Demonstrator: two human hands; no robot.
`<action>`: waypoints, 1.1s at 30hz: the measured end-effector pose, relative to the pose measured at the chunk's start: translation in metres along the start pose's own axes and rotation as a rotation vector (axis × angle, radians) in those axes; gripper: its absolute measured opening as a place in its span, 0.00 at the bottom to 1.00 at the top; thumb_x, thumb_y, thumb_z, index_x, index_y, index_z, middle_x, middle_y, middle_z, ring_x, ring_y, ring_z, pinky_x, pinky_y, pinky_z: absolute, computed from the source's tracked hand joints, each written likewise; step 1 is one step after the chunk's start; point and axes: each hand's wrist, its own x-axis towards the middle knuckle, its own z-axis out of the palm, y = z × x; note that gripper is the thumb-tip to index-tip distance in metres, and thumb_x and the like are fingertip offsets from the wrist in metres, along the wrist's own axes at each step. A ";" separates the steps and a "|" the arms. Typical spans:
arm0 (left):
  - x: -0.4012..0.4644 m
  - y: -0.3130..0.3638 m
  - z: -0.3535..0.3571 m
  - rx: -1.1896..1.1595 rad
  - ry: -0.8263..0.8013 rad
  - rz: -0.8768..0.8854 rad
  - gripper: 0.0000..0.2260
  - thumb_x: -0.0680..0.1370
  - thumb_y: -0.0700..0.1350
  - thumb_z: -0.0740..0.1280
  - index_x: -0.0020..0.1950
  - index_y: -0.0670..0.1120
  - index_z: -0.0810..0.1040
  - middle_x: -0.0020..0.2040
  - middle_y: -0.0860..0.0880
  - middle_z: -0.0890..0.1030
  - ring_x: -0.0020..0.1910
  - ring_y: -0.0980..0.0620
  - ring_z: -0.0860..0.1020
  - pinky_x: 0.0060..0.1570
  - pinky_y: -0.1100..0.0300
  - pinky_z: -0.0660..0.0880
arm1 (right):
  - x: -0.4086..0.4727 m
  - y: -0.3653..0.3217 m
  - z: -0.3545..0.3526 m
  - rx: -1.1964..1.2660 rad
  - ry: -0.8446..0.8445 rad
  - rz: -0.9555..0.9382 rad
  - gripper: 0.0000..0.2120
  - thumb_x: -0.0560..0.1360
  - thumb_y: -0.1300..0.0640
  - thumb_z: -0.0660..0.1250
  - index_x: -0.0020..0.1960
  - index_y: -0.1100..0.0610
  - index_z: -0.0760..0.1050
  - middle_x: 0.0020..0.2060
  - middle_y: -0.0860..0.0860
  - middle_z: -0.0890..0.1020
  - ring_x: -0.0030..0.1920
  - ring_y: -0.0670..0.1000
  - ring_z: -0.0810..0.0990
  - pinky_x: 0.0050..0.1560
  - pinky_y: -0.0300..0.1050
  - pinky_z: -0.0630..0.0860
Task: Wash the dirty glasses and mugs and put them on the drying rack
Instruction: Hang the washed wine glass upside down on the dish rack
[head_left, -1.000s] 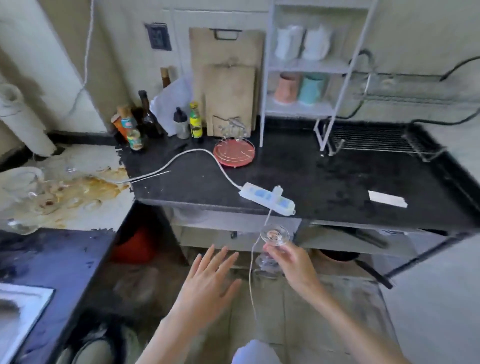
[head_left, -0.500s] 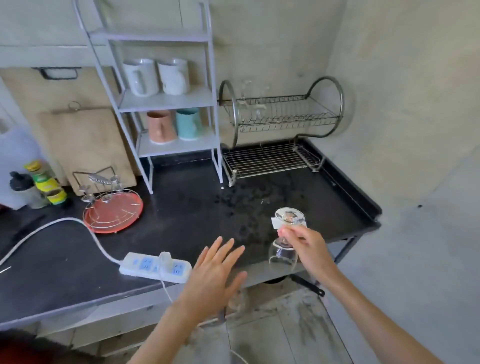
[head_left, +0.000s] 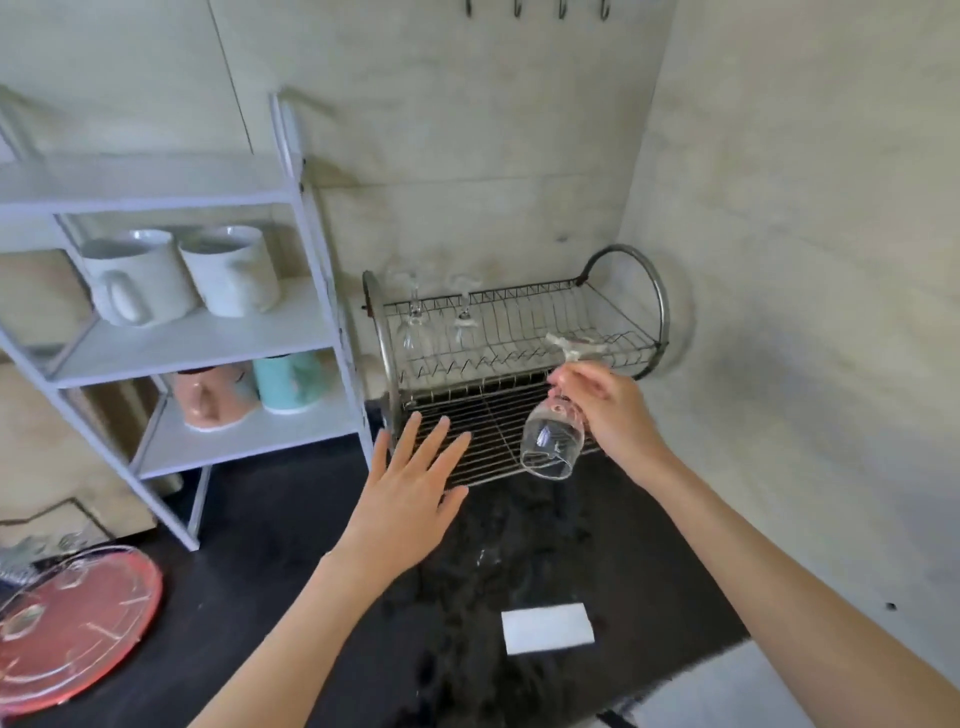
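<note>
My right hand pinches the stem of a clear wine glass, held upside down with its bowl hanging in front of the lower tier of the metal drying rack. Two more stemmed glasses hang upside down at the left end of the rack's upper tier. My left hand hovers open with spread fingers above the black counter, just in front of the rack's left corner, holding nothing.
A white shelf unit left of the rack carries two white mugs above and a pink and a teal mug below. A red round tray lies at the left. A white paper slip lies on the wet counter. The wall closes in on the right.
I have moved closer to the rack. My right hand lifted the inverted glass up and forward to the rack's front; my left hand rose along beside it.
</note>
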 end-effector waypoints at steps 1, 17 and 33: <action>0.015 -0.002 0.001 0.011 0.003 -0.009 0.24 0.81 0.56 0.50 0.76 0.54 0.50 0.77 0.50 0.49 0.75 0.47 0.40 0.70 0.49 0.35 | 0.021 0.000 -0.003 -0.009 0.002 -0.019 0.08 0.79 0.56 0.61 0.50 0.55 0.78 0.43 0.47 0.81 0.42 0.40 0.79 0.42 0.27 0.75; 0.102 -0.009 0.038 0.257 -0.044 -0.236 0.24 0.77 0.56 0.52 0.70 0.51 0.67 0.69 0.47 0.71 0.69 0.44 0.68 0.64 0.46 0.63 | 0.248 0.063 0.037 -0.256 -0.220 -0.116 0.14 0.79 0.55 0.61 0.61 0.59 0.76 0.56 0.53 0.81 0.43 0.45 0.76 0.49 0.37 0.72; 0.103 -0.007 0.038 0.150 -0.097 -0.273 0.25 0.77 0.59 0.49 0.73 0.53 0.61 0.74 0.47 0.63 0.73 0.44 0.58 0.67 0.44 0.54 | 0.255 0.088 0.046 -0.258 -0.331 -0.154 0.15 0.80 0.55 0.61 0.63 0.59 0.75 0.58 0.53 0.80 0.57 0.50 0.78 0.56 0.36 0.68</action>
